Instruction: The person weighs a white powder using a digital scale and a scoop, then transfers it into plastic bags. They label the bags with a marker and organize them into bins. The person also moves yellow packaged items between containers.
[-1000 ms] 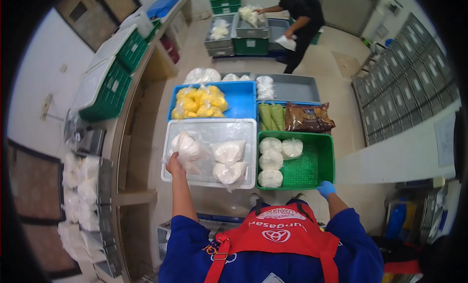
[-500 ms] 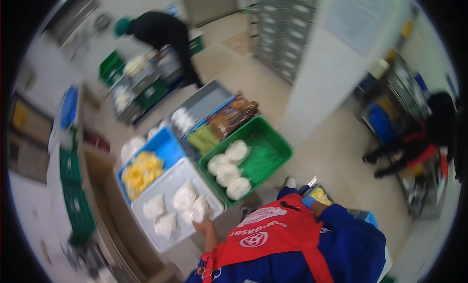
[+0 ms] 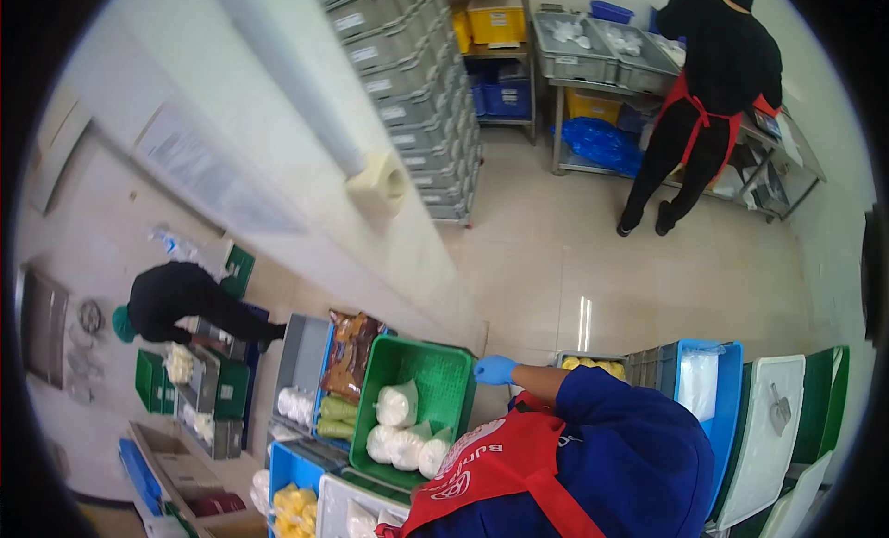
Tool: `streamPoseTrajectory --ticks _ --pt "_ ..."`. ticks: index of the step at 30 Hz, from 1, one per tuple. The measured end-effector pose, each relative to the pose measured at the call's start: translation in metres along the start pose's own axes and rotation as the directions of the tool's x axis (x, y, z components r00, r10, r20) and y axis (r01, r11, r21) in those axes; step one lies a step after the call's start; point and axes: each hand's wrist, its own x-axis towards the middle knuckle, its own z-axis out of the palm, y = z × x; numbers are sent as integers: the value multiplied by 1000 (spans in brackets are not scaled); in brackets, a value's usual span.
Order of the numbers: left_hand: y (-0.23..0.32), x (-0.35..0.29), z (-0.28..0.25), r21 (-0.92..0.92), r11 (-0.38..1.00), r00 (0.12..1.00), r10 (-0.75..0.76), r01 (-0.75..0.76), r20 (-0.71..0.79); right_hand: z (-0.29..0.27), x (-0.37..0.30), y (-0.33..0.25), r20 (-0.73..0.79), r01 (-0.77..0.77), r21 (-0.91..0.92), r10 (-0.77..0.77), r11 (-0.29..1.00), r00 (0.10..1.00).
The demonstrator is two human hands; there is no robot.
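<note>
My right hand (image 3: 495, 369), in a blue glove, is just beside the right rim of a green crate (image 3: 460, 351). Its fingers look curled in, with nothing visible in them; whether they touch the rim is unclear. Inside the crate lie several clear bags of white food (image 3: 396, 406). My left hand is out of sight. Below the crate, a white tray (image 3: 331, 512) partly shows, holding a white-filled bag (image 3: 361, 519). Next to it stands a blue crate (image 3: 281, 466) with yellow pieces in bags (image 3: 294, 510).
A slanting white pillar (image 3: 306, 186) stands ahead, beside stacked grey crates (image 3: 407, 103). One person (image 3: 718, 56) stands at a steel table; another (image 3: 181, 302) bends over crates at left. More bins, one white with a scoop (image 3: 780, 404), line my right side.
My view has swung to the right. My left hand, which was at a white-filled bag on the white tray, has left the picture. My gloved right hand now shows beside the green crate.
</note>
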Motion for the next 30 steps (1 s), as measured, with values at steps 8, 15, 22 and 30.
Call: streamPoseTrajectory --ticks 8,15,22,30 --pt "186 97 -63 109 830 837 546 -547 42 -117 -114 230 -221 -755 181 774 630 593" --pt "390 111 -72 -402 881 891 370 -247 263 -157 -218 314 -352 -576 636 857 514 376" --pt "540 206 -33 506 125 488 531 -854 693 33 -302 397 -203 -648 580 858 493 471" --pt "705 250 -53 201 812 740 358 -547 569 9 -239 341 122 -360 932 910 31 395"
